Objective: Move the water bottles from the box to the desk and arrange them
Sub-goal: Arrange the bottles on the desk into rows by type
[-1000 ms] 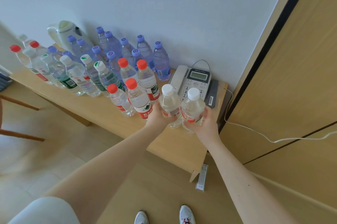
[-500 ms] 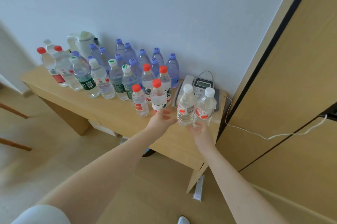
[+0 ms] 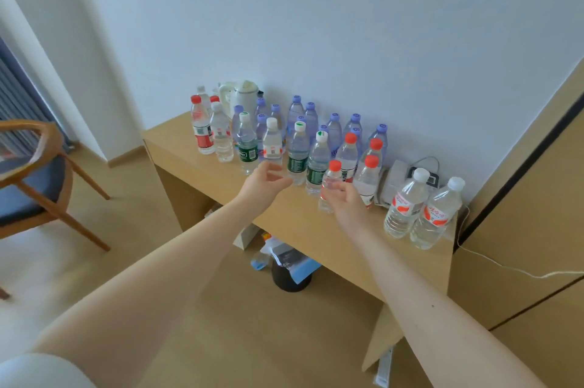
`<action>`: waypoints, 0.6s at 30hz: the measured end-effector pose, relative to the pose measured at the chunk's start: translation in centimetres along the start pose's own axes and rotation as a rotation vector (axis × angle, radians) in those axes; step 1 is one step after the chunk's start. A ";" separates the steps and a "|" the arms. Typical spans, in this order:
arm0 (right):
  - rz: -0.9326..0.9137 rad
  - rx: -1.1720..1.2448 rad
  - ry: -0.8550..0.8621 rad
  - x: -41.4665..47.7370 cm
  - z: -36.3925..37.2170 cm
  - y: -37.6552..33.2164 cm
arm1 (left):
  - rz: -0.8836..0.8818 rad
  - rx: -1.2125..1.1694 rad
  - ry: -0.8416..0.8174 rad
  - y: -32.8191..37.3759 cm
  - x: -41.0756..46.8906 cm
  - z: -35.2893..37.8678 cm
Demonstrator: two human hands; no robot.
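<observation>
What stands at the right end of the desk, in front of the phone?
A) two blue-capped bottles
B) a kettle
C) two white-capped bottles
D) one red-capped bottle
C: two white-capped bottles stand upright there, side by side on the desk, just in front of the phone.

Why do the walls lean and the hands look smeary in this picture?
Head view: the wide-angle lens bows the wall corner and desk; left hand and right hand are smeared by motion; bottle labels too soft to read; soft daylight, faint shadows.
</observation>
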State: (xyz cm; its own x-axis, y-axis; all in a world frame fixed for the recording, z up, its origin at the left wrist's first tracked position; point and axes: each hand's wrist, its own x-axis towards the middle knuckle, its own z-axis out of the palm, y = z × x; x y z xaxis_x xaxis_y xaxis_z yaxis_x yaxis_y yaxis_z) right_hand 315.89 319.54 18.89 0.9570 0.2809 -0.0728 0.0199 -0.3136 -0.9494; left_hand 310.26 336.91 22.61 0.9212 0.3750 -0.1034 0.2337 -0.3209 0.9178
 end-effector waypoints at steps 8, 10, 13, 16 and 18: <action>-0.093 -0.009 0.003 4.2 4.5 -4.7 | 0.058 -0.080 0.048 -0.1 4.1 -5.0; -0.118 0.002 -0.014 6.0 5.4 -5.6 | 0.075 -0.085 0.048 -0.2 5.9 -5.7; -0.139 0.032 -0.025 9.4 6.7 -6.9 | 0.080 -0.105 0.043 -0.2 9.1 -7.1; -0.137 0.058 -0.002 13.6 7.8 -8.3 | 0.100 -0.084 0.028 0.5 13.0 -8.6; -0.142 0.084 0.018 16.5 8.4 -9.2 | 0.127 -0.048 0.015 1.5 15.8 -9.5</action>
State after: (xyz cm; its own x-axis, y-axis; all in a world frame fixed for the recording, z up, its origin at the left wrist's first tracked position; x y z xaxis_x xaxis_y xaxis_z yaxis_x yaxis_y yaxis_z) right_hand 329.05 334.66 23.88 0.9515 0.3000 0.0685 0.1315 -0.1952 -0.9719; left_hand 322.26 350.62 25.96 0.9375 0.3474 0.0205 0.0998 -0.3249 0.9405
